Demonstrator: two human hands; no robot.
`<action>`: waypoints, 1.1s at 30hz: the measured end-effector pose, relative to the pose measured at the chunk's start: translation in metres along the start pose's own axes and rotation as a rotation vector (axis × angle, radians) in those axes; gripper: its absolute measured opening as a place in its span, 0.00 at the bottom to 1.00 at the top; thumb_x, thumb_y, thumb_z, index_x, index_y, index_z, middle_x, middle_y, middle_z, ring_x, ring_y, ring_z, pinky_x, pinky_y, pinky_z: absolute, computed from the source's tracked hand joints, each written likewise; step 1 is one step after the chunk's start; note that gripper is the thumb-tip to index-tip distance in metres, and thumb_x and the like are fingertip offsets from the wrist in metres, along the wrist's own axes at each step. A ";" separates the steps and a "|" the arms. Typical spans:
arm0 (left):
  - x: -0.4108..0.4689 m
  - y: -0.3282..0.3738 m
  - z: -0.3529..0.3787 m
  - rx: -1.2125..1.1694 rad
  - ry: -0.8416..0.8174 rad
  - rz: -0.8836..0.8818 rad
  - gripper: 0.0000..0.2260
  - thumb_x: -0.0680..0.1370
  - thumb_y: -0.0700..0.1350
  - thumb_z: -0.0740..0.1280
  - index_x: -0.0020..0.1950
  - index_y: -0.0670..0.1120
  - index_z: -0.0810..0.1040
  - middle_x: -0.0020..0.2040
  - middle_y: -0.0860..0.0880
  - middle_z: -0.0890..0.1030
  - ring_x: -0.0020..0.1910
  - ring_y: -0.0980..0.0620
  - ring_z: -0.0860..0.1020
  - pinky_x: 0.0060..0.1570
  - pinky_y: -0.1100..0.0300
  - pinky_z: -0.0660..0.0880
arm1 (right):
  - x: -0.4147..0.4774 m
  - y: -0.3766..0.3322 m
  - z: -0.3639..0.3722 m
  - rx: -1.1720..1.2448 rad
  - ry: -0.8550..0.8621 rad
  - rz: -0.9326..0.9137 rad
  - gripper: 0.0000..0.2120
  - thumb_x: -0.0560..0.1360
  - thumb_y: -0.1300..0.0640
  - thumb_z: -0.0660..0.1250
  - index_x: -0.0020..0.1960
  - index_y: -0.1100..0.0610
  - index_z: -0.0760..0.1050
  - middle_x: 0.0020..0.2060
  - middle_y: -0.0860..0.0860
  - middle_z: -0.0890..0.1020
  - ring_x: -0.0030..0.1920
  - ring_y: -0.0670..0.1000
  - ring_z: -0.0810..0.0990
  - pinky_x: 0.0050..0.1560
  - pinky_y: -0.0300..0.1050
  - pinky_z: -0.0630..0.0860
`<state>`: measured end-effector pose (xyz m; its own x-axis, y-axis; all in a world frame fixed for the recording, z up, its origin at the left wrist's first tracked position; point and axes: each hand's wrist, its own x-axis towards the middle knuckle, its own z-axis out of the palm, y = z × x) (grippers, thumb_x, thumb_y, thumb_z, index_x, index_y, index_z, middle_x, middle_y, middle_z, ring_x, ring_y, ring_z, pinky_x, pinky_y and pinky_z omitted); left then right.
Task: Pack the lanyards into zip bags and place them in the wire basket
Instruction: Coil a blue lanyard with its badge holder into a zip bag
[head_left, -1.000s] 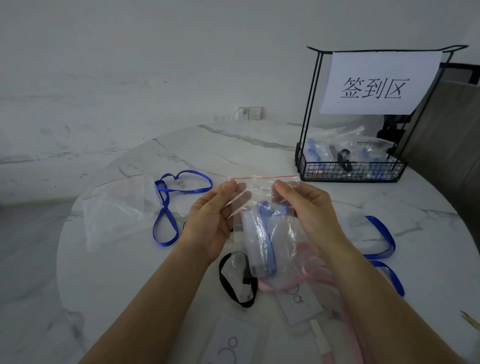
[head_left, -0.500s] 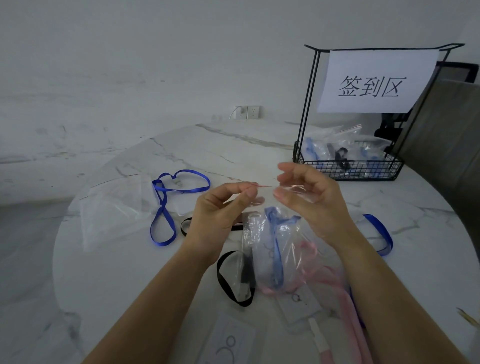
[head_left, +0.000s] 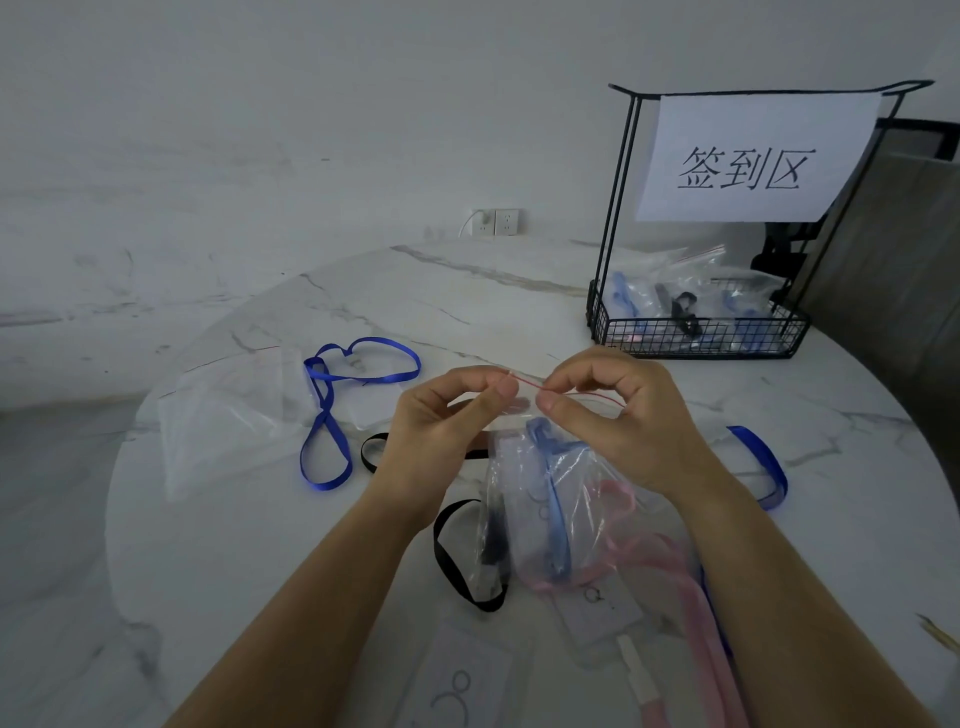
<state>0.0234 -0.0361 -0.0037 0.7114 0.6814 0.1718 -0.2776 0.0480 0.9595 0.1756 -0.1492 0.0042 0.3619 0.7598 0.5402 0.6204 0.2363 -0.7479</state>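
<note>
A clear zip bag (head_left: 543, 499) with a red seal line hangs above the table, a blue lanyard and card holder inside it. My left hand (head_left: 441, 431) pinches the bag's top edge at its left end. My right hand (head_left: 613, 415) pinches the same red strip just to the right, thumb and forefinger together. The black wire basket (head_left: 696, 332) stands at the back right, holding several filled bags under a paper sign. Loose on the marble table lie a blue lanyard (head_left: 332, 405), a black lanyard (head_left: 457, 566) and a pink lanyard (head_left: 691, 613).
Empty zip bags (head_left: 223, 415) lie at the left of the round table (head_left: 260, 571). Another blue lanyard (head_left: 763, 462) lies at the right behind my right forearm. White card holders (head_left: 457, 686) sit near the front edge. A wall socket (head_left: 496, 222) is behind the table.
The bag's mouth was held spread open towards me a second ago; now both hands have come together and pinch its top strip, and the bag hangs lower.
</note>
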 end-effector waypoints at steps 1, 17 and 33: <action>0.000 0.000 0.000 0.003 -0.002 0.005 0.14 0.75 0.44 0.70 0.54 0.34 0.80 0.52 0.40 0.83 0.53 0.40 0.82 0.51 0.41 0.80 | -0.001 -0.001 0.000 0.024 -0.012 0.007 0.05 0.71 0.51 0.73 0.45 0.50 0.84 0.41 0.45 0.84 0.47 0.50 0.83 0.53 0.52 0.79; 0.000 0.000 0.001 0.040 -0.023 0.048 0.14 0.73 0.45 0.71 0.51 0.34 0.81 0.51 0.44 0.83 0.50 0.46 0.83 0.48 0.47 0.81 | -0.002 -0.004 0.004 0.047 -0.022 0.030 0.04 0.71 0.56 0.74 0.43 0.47 0.82 0.39 0.42 0.84 0.44 0.46 0.83 0.52 0.44 0.78; -0.001 0.002 0.000 -0.002 0.055 -0.023 0.11 0.76 0.44 0.69 0.52 0.36 0.81 0.49 0.37 0.83 0.51 0.42 0.83 0.42 0.55 0.81 | -0.005 -0.010 0.003 0.062 -0.003 0.114 0.09 0.73 0.62 0.75 0.41 0.48 0.82 0.37 0.41 0.84 0.41 0.41 0.80 0.50 0.37 0.75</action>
<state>0.0225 -0.0370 -0.0018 0.6809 0.7194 0.1373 -0.2633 0.0655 0.9625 0.1661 -0.1535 0.0078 0.4254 0.7856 0.4493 0.5312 0.1852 -0.8268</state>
